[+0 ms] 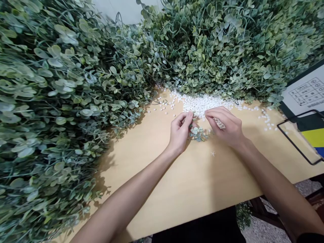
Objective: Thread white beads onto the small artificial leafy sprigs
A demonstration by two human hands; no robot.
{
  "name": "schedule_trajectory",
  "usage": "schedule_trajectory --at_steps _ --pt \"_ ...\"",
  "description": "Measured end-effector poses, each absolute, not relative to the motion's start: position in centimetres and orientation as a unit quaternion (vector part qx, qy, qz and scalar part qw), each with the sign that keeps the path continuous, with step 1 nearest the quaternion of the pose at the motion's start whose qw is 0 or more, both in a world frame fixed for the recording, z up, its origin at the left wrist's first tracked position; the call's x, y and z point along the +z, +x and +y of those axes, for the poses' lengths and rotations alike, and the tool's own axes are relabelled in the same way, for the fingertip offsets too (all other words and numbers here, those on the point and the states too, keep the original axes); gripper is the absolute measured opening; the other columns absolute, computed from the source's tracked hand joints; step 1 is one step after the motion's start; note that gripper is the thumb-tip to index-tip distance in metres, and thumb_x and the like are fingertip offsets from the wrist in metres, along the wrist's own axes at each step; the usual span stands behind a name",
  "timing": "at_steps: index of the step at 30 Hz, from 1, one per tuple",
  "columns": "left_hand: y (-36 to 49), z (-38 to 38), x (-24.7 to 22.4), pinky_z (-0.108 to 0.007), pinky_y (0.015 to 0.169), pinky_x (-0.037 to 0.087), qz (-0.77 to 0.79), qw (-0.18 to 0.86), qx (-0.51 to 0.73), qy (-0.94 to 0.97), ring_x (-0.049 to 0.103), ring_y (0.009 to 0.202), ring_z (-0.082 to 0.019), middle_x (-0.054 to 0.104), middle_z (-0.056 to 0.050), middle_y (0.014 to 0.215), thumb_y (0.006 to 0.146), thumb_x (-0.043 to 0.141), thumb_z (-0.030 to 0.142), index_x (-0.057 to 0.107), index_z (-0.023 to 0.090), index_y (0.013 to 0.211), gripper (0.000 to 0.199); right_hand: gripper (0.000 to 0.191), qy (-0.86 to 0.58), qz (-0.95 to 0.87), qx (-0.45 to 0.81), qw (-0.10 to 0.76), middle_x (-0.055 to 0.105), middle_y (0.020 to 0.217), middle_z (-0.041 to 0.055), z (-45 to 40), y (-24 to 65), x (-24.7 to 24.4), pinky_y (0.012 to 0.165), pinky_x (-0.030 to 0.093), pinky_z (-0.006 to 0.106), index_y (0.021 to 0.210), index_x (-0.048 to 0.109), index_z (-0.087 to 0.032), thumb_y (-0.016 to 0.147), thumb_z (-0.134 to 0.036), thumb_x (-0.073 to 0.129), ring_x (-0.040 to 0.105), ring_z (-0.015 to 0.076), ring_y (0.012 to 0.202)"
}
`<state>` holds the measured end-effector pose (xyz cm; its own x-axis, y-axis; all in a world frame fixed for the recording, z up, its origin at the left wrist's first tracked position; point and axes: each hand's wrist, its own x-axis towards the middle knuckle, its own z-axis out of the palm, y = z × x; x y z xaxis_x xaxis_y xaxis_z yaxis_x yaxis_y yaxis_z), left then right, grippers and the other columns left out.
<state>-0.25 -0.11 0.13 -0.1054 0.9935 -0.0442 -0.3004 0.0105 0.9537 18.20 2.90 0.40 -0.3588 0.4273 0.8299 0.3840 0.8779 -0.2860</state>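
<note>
Left hand pinching a leafy sprig beside a heap of white pieces

A small leafy sprig (199,133) is lying just right of the left hand (181,130), its leaves spreading low over the table toward the other hand. The left hand is closing thumb against forefinger in a narrow pinch and appears to be gripping the sprig's stem. The right hand (224,125) is hovering across from it, its fingertips meeting in a narrow point; whether a tiny piece is sitting between them, I cannot tell.

Just beyond both hands, a heap of small white pieces (202,103) is covering the table, with loose ones scattering out to either side. A white star-shaped piece (213,153) is resting below the right hand, on the near side. The pale wooden table (162,192) is stretching under both forearms.

Farther out, dense greenery (50,101) is rising left of the left hand and curving around behind the heap. Well to the right of the right hand, a printed box (306,91) is leaning at an angle, with a black wire frame (298,157) standing in front of it.
</note>
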Motion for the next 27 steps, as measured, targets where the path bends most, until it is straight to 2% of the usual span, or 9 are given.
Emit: schedule_trajectory --at_steps 11,27 --pt "-0.2 -0.2 0.2 -0.024 0.052 0.040 0.465 0.544 0.579 0.391 0.051 0.053 -0.010 0.063 0.002 0.063 0.087 0.078 0.058 0.065 0.020 0.078 0.042 0.039 -0.251 -0.822 0.019 0.510 0.079 0.114 0.0098 2.6 18.3 0.7 0.094 0.065 0.046 0.129 0.067 -0.028 0.098 -0.005 0.063 0.077 0.0272 0.106" --pt "-0.6 -0.3 -0.2 -0.023 0.052 0.040 0.461 0.553 0.573 0.391 0.051 0.055 -0.010 0.062 0.002 0.066 0.086 0.079 0.057 0.068 0.019 0.083 0.039 0.033 -0.276 -0.805 0.053 0.522 0.079 0.112 0.0080 2.8 17.9 -0.3 0.094 0.065 0.044 0.123 0.069 -0.026 0.100 -0.004 0.058 0.076 0.0233 0.106"
